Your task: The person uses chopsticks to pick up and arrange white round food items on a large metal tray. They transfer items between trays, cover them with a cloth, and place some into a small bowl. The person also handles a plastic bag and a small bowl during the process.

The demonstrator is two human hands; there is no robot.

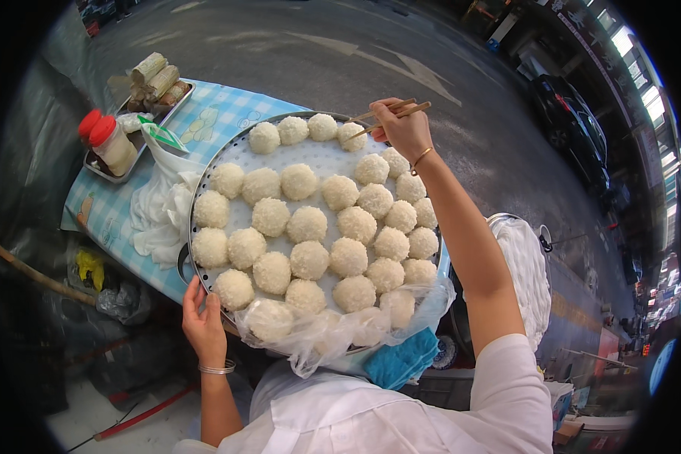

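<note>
A round perforated metal steamer tray [195, 249] bears several white, grain-coated balls [307, 224], set on a pale liner. My right hand [402, 126] holds a pair of wooden chopsticks [413, 109] at the tray's far edge; their tips are at a coated ball [352, 137] in the far row. Whether they grip it I cannot tell. My left hand [204, 320] is at the tray's near left rim, thumb and fingers apart, below the side handle [183, 263]. Clear plastic film [340, 335] lies over the nearest balls.
A blue checked tablecloth [227, 102] lies under the tray. On the left are a white cloth [167, 198], a red-lidded jar [113, 148] and a metal tray [185, 102] with leaf-wrapped bundles [158, 79]. A teal cloth [403, 358] hangs near my body; a cloth-covered container [519, 267] stands right.
</note>
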